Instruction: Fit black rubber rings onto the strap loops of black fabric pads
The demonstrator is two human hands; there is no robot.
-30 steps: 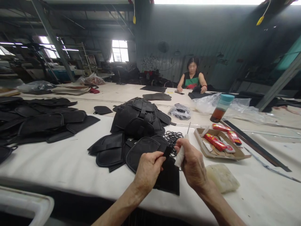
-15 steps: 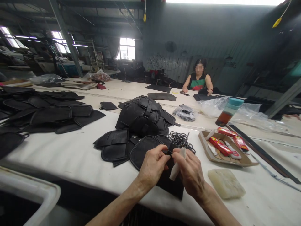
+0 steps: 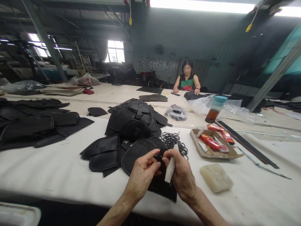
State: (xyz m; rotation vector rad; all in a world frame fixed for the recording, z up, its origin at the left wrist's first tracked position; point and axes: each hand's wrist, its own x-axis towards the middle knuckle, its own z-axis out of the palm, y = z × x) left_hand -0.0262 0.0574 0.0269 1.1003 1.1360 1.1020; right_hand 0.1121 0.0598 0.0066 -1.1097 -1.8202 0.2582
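Observation:
My left hand point(image 3: 142, 172) has thumb and fingers curled together at the top of a dark flat black piece point(image 3: 163, 188), a small dark part of it between the fingertips. My right hand point(image 3: 183, 175) is closed around a short tool with a white wrapped handle point(image 3: 170, 169), its fingertips close to my left ones. The tool's working end is hidden. Just behind the hands lies a heap of black metal rings point(image 3: 172, 139). A black padded pouch-like piece point(image 3: 141, 149) lies beside my left hand.
More black padded pieces point(image 3: 134, 119) are piled behind and at the left point(image 3: 37, 125). To the right are a cardboard tray point(image 3: 199, 150) with red packets, a pale waxy block point(image 3: 216, 178) and a blue-lidded bottle point(image 3: 215, 110). A co-worker point(image 3: 188, 81) sits across the table.
The view has turned slightly right, so the table's things sit further left. My left fingertips have parted a little; my right hand still grips the white-handled tool.

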